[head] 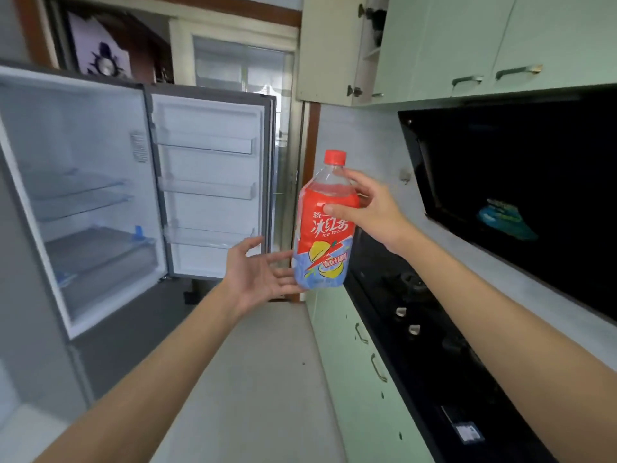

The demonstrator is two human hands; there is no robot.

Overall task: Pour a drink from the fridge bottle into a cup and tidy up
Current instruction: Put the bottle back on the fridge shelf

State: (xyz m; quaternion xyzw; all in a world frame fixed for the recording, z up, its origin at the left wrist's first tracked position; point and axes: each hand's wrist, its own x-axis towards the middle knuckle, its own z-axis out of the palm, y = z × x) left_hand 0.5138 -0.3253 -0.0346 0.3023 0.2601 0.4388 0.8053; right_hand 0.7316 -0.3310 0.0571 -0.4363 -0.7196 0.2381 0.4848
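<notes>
A clear plastic bottle with a red cap and a red-and-blue iced tea label (325, 222) is held upright between fridge and stove. The right hand (370, 208) grips its shoulder; the left hand (263, 274), palm open, touches its base.

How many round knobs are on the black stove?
2 that I can see. One knob sits on the front edge of the stove, and the other knob is right beside it, nearer to the person. An arm may hide more.
</notes>
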